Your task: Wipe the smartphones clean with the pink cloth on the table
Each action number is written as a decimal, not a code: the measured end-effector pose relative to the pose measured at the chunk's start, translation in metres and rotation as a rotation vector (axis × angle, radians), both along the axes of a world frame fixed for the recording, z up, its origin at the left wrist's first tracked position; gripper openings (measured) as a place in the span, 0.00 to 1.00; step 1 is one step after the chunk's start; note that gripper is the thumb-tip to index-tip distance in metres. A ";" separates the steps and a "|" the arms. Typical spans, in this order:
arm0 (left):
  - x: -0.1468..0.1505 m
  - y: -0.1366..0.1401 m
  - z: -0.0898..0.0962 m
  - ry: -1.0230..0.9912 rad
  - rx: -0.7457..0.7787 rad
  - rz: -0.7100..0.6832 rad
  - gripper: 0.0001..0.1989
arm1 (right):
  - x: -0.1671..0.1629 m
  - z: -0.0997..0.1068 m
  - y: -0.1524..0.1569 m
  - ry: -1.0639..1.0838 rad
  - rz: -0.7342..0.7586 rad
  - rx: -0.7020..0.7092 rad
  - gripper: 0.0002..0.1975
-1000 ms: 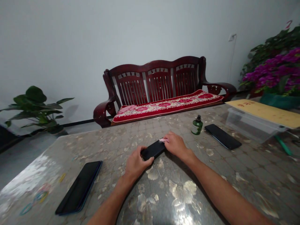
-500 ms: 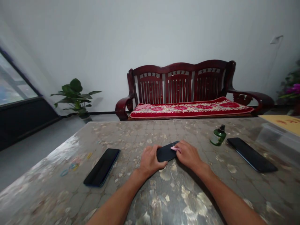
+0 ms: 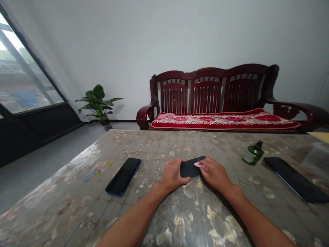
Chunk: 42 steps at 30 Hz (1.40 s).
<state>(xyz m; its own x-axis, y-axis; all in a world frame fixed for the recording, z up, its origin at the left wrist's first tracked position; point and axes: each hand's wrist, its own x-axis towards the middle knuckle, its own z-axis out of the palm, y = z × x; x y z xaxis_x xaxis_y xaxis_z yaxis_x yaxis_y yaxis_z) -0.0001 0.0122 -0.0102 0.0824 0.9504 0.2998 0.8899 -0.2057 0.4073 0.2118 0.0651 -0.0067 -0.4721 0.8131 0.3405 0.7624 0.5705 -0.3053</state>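
The left hand [image 3: 174, 175] grasps 1 end of the middle phone [image 3: 189, 169], with the thumb along the near edge and the fingers at the far edge. The right hand [image 3: 215, 174] is at the other end of this phone and pinches a pink cloth [image 3: 201, 166], which touches the dark surface. The middle phone is in front of the person, between the 2 hands; whether it rests on the table [image 3: 154, 147] or slightly above it, one cannot tell.

To the left lies the left phone [image 3: 123, 176], its dark screen upward, and beyond it are some coloured bands [image 3: 96, 172]. To the right, a green bottle [image 3: 253, 154] stands upright, just beside the right phone [image 3: 295, 179], which lies flat. At the right border a clear box [image 3: 318, 159] shows only in part.

Behind the table is a wooden sofa [image 3: 205, 73] with a red mat [image 3: 226, 120], and farther left 1 plant [image 3: 99, 103].
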 end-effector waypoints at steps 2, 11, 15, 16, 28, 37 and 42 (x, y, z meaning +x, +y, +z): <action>0.000 0.000 0.001 -0.005 -0.005 -0.005 0.30 | 0.002 0.001 0.001 -0.010 -0.008 0.013 0.11; -0.001 0.000 0.002 -0.033 -0.033 -0.028 0.29 | 0.007 -0.002 0.003 -0.021 -0.120 0.075 0.10; -0.003 0.000 0.000 -0.041 -0.025 -0.043 0.29 | -0.004 0.000 -0.006 0.011 0.034 0.036 0.11; -0.003 0.000 0.000 -0.045 -0.025 -0.045 0.29 | -0.005 0.000 -0.007 0.007 0.037 0.033 0.11; -0.003 0.000 0.002 -0.044 -0.054 -0.064 0.29 | 0.005 -0.001 -0.004 -0.047 -0.058 0.085 0.09; -0.005 0.000 0.003 -0.071 -0.076 -0.107 0.28 | 0.014 0.001 0.003 -0.074 -0.092 0.118 0.09; -0.006 0.000 0.004 -0.090 -0.089 -0.134 0.26 | 0.015 -0.001 0.000 -0.025 -0.056 0.111 0.10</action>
